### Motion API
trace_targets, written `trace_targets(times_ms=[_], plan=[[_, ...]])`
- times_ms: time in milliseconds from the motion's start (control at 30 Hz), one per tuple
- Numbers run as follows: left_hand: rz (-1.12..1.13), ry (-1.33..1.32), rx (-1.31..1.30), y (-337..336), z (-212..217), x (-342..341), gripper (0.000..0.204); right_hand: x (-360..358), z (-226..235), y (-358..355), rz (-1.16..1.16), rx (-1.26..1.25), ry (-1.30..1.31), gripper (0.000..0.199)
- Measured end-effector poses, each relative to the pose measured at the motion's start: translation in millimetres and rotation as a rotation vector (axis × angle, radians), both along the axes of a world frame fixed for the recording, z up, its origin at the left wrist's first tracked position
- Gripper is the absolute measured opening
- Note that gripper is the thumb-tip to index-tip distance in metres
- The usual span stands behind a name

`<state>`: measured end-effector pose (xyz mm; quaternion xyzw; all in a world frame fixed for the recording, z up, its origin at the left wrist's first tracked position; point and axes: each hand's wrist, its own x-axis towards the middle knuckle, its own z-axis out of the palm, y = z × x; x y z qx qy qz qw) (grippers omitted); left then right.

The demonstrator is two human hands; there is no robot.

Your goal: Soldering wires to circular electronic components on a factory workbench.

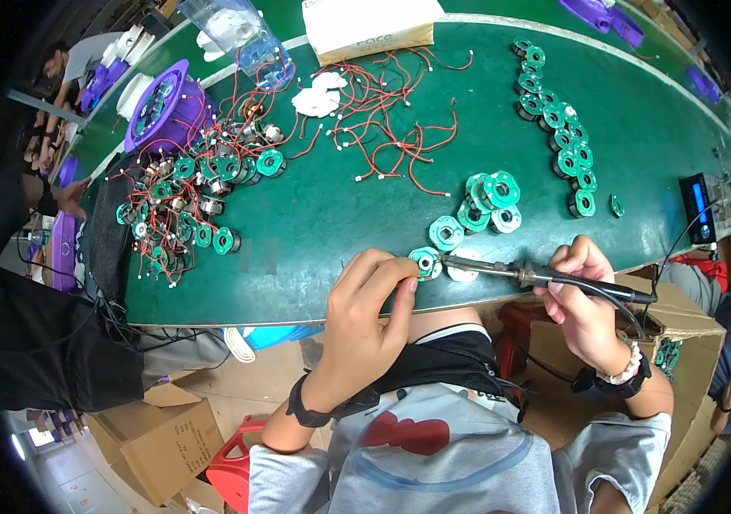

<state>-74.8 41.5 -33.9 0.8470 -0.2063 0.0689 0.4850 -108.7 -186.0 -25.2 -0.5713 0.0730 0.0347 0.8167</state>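
Lower centre, by the near edge of a green table [297, 257]: left hand [369, 300], thumb and forefinger close together at the left rim of a green-topped ring part [424, 262]; cannot tell whether they pinch it; right of centre, right hand [586, 301], fingers closed round a soldering iron [538, 276], tip at the part's right side; just beyond, a cluster of similar rings [489, 201]; mid-left, heaped wired motors [211, 206]; upper right, a staggered row of rings [565, 152]; upper centre, loose red wires [365, 77].

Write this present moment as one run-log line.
left hand: at round green circuit board; right hand: holding black-handled metal soldering iron
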Motion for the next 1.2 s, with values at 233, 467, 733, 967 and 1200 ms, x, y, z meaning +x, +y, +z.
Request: trace_targets(times_ms=[233, 467, 733, 967, 1200], plan=[[0.006, -0.018, -0.005, 0, -1, 1, 0.005, 0, 0, 0, 0.004, -0.018, 0.012, 0.019], [0.001, -0.009, 0.006, 0, 2, 1, 0.008, 2, 7, -4, -0.082, -0.018, -0.010, 0.017], [-0.036, -0.008, 0.027, -2, 8, 10, 0.004, -1, 13, -12, -0.081, -0.038, -0.032, 0.016], [-0.003, 0.017, 0.002, -4, 4, 3, 0.005, -6, 6, -5, -0.012, 0.016, 0.003, 0.018], [0.017, 0.007, -0.019, -6, 4, 2, 0.006, -5, 6, -4, 0.002, 0.002, 0.017, 0.019]])
